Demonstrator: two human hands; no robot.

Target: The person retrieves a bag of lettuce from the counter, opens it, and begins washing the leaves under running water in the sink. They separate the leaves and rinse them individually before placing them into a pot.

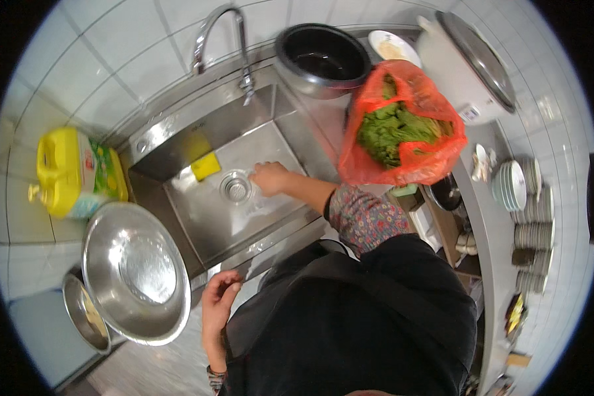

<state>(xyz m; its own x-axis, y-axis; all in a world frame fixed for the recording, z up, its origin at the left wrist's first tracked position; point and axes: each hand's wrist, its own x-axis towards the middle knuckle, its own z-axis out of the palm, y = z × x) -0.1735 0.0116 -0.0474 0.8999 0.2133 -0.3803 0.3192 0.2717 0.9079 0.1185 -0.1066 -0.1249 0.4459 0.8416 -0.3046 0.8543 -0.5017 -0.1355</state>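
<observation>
Inside the stainless-steel sink (257,218), my right hand (270,178) reaches low beside the drain strainer (236,187). Its fingers point down, and the underside of the hand is hidden. A yellow sponge (206,166) lies on the sink floor, left of the drain and apart from the hand. My left hand (220,299) is in the air near the sink's front edge, fingers loosely bent and holding nothing. The chrome faucet (245,54) arches over the back of the sink, with its spout above the basin.
Left of the sink are a large metal basin (136,274), a smaller metal bowl (79,302) and a yellow detergent jug (74,173). To the right stand a black-lined pot (324,57), a red plastic bag (425,163) of leafy greens (396,126), a rice cooker (455,69) and stacked dishes (532,235).
</observation>
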